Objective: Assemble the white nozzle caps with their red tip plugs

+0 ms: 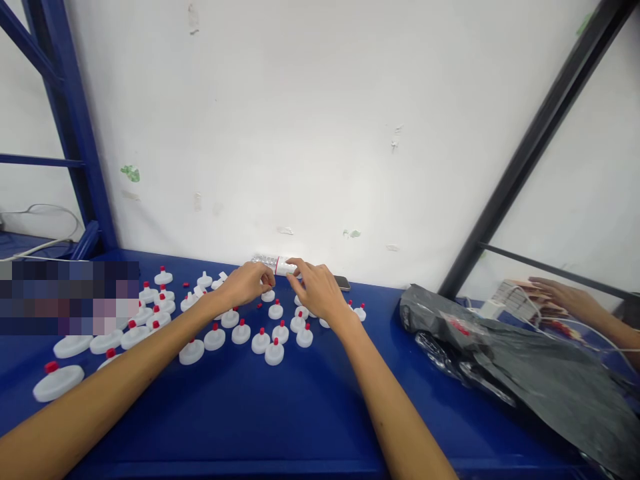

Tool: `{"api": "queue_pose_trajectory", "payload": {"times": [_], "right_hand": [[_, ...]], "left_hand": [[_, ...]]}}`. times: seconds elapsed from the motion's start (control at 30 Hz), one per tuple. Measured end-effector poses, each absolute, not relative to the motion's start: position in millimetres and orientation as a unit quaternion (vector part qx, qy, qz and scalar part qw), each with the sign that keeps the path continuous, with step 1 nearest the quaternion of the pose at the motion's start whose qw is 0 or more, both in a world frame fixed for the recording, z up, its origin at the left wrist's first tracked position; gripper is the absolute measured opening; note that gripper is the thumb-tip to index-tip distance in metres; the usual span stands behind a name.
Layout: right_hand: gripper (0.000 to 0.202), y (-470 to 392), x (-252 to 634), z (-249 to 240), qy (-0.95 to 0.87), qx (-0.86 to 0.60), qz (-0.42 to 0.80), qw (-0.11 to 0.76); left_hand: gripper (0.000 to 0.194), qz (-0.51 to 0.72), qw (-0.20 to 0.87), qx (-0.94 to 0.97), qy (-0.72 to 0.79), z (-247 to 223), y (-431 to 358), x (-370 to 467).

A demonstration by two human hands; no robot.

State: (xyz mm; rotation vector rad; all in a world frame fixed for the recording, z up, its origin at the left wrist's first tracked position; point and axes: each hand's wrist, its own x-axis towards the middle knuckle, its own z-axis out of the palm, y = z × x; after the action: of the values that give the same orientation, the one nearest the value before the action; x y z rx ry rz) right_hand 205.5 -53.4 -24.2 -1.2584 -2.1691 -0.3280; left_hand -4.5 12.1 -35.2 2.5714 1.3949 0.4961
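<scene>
My left hand [249,283] is closed, thumb and fingers pinched at the small red cap of a white round nozzle lid [269,295] near the back of the table. Just to its right, my right hand [320,288] hovers over more lids with its fingers apart and nothing visible between them. Many similar white lids with red-capped nozzles stand around both hands, such as one lid [275,353] in front. Some lids at the back left, including one white lid [204,280], show no red cap. A loose red cap [186,285] lies near them.
Against the wall lies a clear bottle with a white and red label [283,266]. Beside my right hand is a phone [343,283]. A grey plastic bag [520,367] covers the table's right side. Another person's hand [560,297] is beyond the dark frame post [530,147].
</scene>
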Motion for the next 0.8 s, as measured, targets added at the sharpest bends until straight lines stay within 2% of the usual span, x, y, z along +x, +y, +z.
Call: {"api": "queue_pose_trajectory", "payload": {"times": [0.37, 0.7, 0.8], "right_hand": [[0.034, -54.8, 205.3, -22.4, -0.818, -0.478, -0.128, 0.295], [0.034, -55.3, 204.6, -23.1, -0.819, -0.481, -0.127, 0.285], [0.034, -55.2, 204.2, -23.1, -0.820, -0.481, -0.126, 0.282]], "left_hand": [[0.017, 0.219, 0.085, 0.849, 0.473, -17.0, 9.8, -4.9], [0.016, 0.131, 0.155, 0.867, 0.455, -29.5, 7.1, -2.7], [0.022, 0.120, 0.169, 0.864, 0.459, -23.2, 6.6, -4.3]]}}
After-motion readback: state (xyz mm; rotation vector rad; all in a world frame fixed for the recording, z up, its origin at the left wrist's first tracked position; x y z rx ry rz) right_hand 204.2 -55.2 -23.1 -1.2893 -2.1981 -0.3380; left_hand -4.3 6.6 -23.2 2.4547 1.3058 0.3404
